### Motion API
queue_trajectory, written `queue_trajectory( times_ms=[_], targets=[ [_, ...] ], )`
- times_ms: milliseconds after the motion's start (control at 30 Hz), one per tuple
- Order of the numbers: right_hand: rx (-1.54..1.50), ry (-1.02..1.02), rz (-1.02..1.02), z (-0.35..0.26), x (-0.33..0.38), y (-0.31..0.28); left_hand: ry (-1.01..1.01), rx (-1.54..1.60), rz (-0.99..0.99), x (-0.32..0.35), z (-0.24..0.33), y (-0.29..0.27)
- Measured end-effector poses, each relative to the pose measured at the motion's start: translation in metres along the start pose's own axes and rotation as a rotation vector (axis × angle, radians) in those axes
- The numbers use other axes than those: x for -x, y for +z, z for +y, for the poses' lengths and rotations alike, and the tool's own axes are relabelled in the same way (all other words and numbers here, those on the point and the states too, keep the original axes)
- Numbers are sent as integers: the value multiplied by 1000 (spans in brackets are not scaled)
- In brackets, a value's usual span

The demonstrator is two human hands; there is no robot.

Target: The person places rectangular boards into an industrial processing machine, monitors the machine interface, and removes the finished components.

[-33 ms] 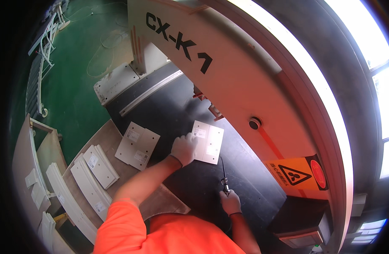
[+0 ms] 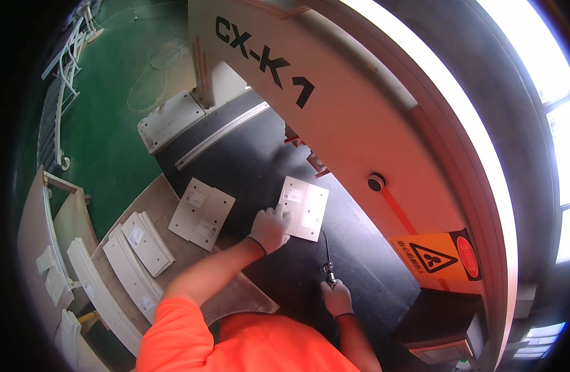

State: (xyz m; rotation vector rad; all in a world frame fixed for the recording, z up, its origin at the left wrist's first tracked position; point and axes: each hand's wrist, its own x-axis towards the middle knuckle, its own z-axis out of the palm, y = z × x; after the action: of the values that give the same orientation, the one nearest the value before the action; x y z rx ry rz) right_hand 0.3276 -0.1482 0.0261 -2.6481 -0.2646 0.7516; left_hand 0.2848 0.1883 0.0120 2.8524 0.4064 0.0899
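Head view: the gloved left hand (image 2: 271,229) lies at the left edge of a pale board (image 2: 308,209) with small holes and labels, its fingers partly bent; whether they grip the edge or just touch it, I cannot tell. The gloved right hand (image 2: 338,299) has its fingers curled round a metal tool (image 2: 329,271), below the board. This board lies flat on the dark surface (image 2: 372,276); two overlapping boards (image 2: 202,214) lie to its left.
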Motion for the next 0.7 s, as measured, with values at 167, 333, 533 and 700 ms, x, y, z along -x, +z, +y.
queue_trajectory(
  times_ms=[167,333,533,700],
  targets=[
    [-122,20,-49,-29,10,3,33,-20,134,-2,-5,16],
    [-322,104,-146,-86,-26,-1,188,-59,249,-73,-54,22],
    [-330,62,-184,-143,-75,-2,358,27,132,-172,-118,12],
    [-337,122,-206,-164,-107,-9,379,205,-60,-219,-145,-1]
  ],
)
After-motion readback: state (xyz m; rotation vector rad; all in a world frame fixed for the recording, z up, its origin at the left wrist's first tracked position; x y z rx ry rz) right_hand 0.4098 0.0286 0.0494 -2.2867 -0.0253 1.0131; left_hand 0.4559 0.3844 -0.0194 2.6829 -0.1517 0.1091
